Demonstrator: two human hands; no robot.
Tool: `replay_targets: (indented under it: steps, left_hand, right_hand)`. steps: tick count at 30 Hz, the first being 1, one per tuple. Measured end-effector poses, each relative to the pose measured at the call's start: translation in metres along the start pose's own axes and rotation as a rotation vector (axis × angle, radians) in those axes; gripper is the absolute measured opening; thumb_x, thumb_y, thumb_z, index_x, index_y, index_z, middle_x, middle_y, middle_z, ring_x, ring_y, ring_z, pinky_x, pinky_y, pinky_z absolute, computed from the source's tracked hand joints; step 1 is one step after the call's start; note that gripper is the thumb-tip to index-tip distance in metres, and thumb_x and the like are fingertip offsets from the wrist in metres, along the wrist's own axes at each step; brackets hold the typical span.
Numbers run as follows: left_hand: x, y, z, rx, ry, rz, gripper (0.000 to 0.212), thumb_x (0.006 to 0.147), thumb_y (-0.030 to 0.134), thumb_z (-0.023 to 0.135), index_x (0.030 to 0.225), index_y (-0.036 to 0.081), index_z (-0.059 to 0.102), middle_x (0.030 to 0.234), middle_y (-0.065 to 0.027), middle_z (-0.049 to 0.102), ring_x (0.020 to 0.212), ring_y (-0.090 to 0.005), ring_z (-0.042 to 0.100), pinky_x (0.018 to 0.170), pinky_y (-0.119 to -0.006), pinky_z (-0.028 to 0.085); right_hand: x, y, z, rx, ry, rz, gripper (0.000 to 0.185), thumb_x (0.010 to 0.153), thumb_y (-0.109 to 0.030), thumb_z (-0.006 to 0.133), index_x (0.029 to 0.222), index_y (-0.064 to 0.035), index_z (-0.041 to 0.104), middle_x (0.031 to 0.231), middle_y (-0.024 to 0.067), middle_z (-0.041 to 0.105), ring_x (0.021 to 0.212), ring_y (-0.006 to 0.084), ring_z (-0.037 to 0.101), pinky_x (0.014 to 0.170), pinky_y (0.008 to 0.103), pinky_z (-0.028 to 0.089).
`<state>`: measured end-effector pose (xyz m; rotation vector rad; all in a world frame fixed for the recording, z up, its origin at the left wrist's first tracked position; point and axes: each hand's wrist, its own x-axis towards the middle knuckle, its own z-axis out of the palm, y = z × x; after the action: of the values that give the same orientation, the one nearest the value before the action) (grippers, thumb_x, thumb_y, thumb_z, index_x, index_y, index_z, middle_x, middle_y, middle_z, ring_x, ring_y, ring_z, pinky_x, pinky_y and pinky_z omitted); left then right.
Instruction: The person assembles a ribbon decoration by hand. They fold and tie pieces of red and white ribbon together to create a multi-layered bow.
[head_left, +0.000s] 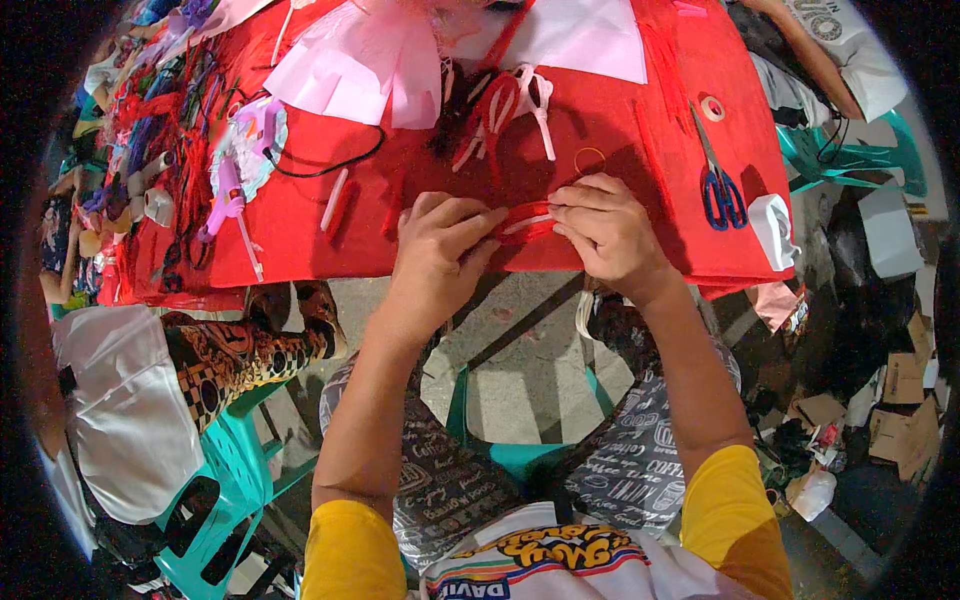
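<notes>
Over the near edge of the red-covered table (480, 259), my left hand (450, 240) and my right hand (604, 225) pinch the two ends of a short bundle of red and white pipe-cleaner-like strands (529, 220). A thin golden ring (589, 160) shows just above my right hand. Beyond my hands lie a looped red and white piece (491, 120) and a looped pale pink piece (541, 105). A pale stick (334, 199) lies left of my left hand. Blue-handled scissors (724, 196) and a roll of tape (712, 108) are on the right.
A purple hot-glue gun (229, 191) with a black cord lies at left, beside heaped coloured strands (161, 112). Pale pink sheets (360, 64) cover the table's far part. A white object (772, 231) sits at the right corner. Other people sit at left and upper right on green plastic chairs (240, 450).
</notes>
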<state>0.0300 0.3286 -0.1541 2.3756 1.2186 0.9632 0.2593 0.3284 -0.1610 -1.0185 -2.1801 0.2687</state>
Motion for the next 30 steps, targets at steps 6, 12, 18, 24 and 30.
replay_targets:
  steps: [6, 12, 18, 24, 30]
  left_hand:
    - [0.003, -0.007, 0.007, 0.006, -0.009, -0.054, 0.022, 0.065, 0.007, 0.073, 0.087, 0.009, 0.072, 0.087, -0.0041, 0.064, 0.085, -0.0263, 0.056, 0.076, -0.038, 0.045]
    - [0.008, 0.000, 0.008, 0.001, -0.066, -0.232, 0.022, 0.065, 0.008, 0.075, 0.087, 0.007, 0.072, 0.093, -0.0090, 0.065, 0.091, -0.0284, 0.057, 0.082, -0.038, 0.045]
    - [0.009, 0.008, 0.012, 0.006, -0.054, -0.199, 0.027, 0.067, 0.016, 0.074, 0.094, 0.014, 0.073, 0.096, -0.0078, 0.064, 0.094, -0.0289, 0.056, 0.081, -0.041, 0.043]
    - [0.010, 0.002, 0.017, 0.025, -0.091, -0.161, 0.029, 0.067, 0.020, 0.075, 0.095, 0.016, 0.073, 0.097, -0.0069, 0.063, 0.094, -0.0286, 0.055, 0.081, -0.041, 0.043]
    - [0.011, 0.004, 0.015, 0.020, -0.084, -0.153, 0.025, 0.068, 0.020, 0.074, 0.093, 0.016, 0.074, 0.094, -0.0057, 0.064, 0.093, -0.0271, 0.055, 0.079, -0.041, 0.042]
  right_hand:
    - [0.001, 0.007, 0.003, 0.035, 0.014, -0.050, 0.009, 0.072, -0.007, 0.065, 0.079, -0.0023, 0.067, 0.089, 0.0105, 0.066, 0.084, 0.0273, 0.060, 0.079, 0.0362, 0.046]
    - [0.000, 0.005, 0.001, 0.035, -0.022, -0.018, 0.008, 0.073, -0.007, 0.064, 0.079, -0.0031, 0.067, 0.090, 0.0100, 0.065, 0.083, 0.0268, 0.059, 0.078, 0.0367, 0.046]
    - [-0.002, 0.008, 0.002, 0.034, -0.005, -0.030, 0.009, 0.073, -0.008, 0.064, 0.080, -0.0028, 0.067, 0.091, 0.0100, 0.065, 0.084, 0.0281, 0.059, 0.079, 0.0371, 0.046]
    - [-0.001, 0.015, 0.001, 0.061, -0.033, -0.034, 0.011, 0.073, -0.008, 0.065, 0.082, -0.0023, 0.068, 0.091, 0.0105, 0.066, 0.084, 0.0294, 0.058, 0.078, 0.0378, 0.047]
    - [0.001, 0.017, 0.000, 0.099, -0.049, -0.046, 0.009, 0.072, -0.007, 0.067, 0.079, -0.0008, 0.068, 0.089, 0.0106, 0.065, 0.084, 0.0292, 0.058, 0.078, 0.0376, 0.046]
